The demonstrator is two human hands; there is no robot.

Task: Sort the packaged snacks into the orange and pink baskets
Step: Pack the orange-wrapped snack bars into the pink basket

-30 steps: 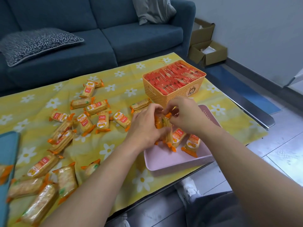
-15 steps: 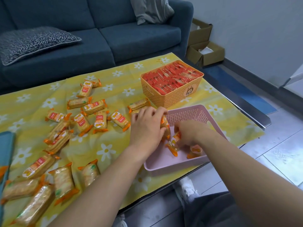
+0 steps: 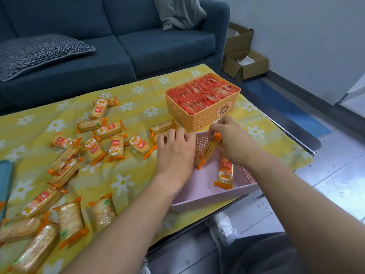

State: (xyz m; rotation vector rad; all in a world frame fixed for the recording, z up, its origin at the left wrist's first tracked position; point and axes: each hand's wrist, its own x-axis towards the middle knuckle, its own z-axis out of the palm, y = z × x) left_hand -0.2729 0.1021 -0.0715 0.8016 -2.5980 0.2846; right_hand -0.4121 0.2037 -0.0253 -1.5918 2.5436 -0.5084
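1. The cracker packet (image 3: 209, 148) stands tilted on its lower end inside the pink basket (image 3: 207, 196). The right hand (image 3: 235, 142) pinches its upper orange end between curled fingertips.
2. Just left of that pinch, the left hand (image 3: 175, 155) lies palm down over the basket's left rim with its fingers spread. Its thumb is hidden, so I cannot tell whether it holds the packet's lower part.
3. Just nearer the person than the pinch, under the right wrist, a second packet (image 3: 225, 173) lies flat on the basket floor, label up.
4. Just beyond the pinch stands the orange basket (image 3: 205, 119), touching or nearly touching the pink one. It is filled to the rim with red packets (image 3: 201, 93).
5. Left of the grip, loose cracker packets (image 3: 116, 147) are scattered over the yellow flowered cloth (image 3: 128, 175). Some are near the left hand, others well apart towards the near left corner.
6. Far beyond the grip are a blue sofa (image 3: 158, 46) with a patterned cushion (image 3: 39, 54), and to its right, open cardboard boxes (image 3: 246, 64) on the floor.
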